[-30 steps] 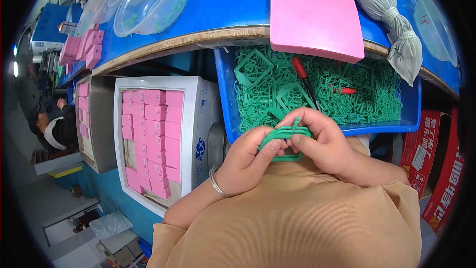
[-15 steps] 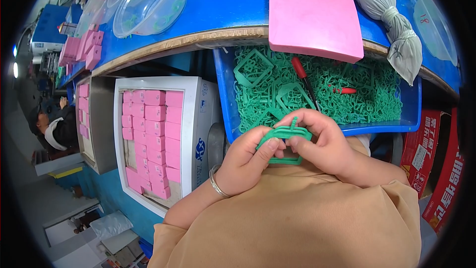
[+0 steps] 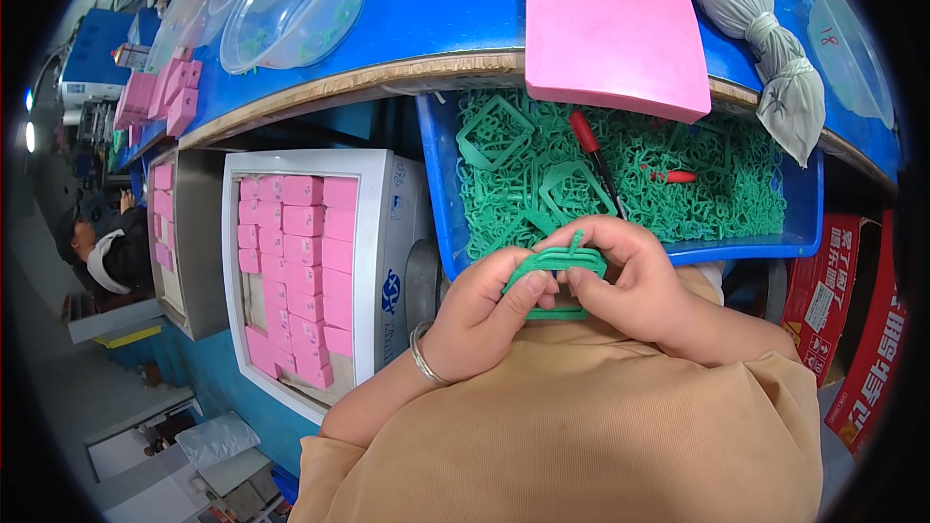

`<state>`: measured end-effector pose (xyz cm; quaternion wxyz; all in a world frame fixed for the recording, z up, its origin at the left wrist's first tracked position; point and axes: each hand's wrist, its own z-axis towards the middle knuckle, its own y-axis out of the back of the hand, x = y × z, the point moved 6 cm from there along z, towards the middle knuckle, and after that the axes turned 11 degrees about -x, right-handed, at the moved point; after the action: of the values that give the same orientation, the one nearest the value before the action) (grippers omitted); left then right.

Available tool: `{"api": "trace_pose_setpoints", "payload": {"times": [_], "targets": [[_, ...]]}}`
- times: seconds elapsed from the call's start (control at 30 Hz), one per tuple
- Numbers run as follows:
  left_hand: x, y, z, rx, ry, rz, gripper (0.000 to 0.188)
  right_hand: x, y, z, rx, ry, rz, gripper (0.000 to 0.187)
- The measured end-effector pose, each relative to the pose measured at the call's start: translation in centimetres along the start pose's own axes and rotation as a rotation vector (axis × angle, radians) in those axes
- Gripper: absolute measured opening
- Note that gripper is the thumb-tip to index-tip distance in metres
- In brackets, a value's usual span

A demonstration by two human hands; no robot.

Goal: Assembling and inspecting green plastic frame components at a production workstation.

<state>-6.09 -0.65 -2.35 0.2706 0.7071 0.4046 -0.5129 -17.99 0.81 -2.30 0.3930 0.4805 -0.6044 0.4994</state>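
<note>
1. Little moved since earlier: fingers shifted slightly on the green frame (image 3: 554,271).
2. Left hand (image 3: 484,315) and right hand (image 3: 625,281) both pinched it, above the bin's (image 3: 746,250) near edge.
3. Work looked ongoing.

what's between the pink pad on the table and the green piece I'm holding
In the head view, the blue bin of green frames lies between the pink pad and the green piece, with a red-handled tool on top.

My sleeves (image 3: 581,426) tan, loose, pushed up forearms. Thin silver bangle (image 3: 422,356) on my left wrist. Hands bare.
</note>
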Motion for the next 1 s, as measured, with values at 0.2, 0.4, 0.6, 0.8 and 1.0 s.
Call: {"api": "trace_pose_setpoints", "payload": {"times": [0.2,0.4,0.6,0.8,1.0], "targets": [[-0.23,-0.04,-0.02,-0.004,-0.005,0.007,0.016,0.0,-0.09,0.03,-0.006,-0.005,0.016,0.022],[-0.35,-0.02,-0.03,-0.003,-0.008,0.016,0.017,0.08,-0.13,0.04,0.009,0.012,0.001,0.022],[-0.44,-0.15,0.03,-0.002,-0.03,0.019,0.017,0.05,-0.16,-0.02,0.019,-0.013,0.03,0.023],[-0.54,-0.12,-0.01,-0.005,-0.034,0.014,0.017,0.14,-0.18,-0.1,0.042,-0.048,0.079,0.024],[-0.89,-0.07,0.1,-0.012,-0.101,0.144,0.014,0.13,-0.25,-0.17,0.052,-0.093,0.085,0.024]]}}
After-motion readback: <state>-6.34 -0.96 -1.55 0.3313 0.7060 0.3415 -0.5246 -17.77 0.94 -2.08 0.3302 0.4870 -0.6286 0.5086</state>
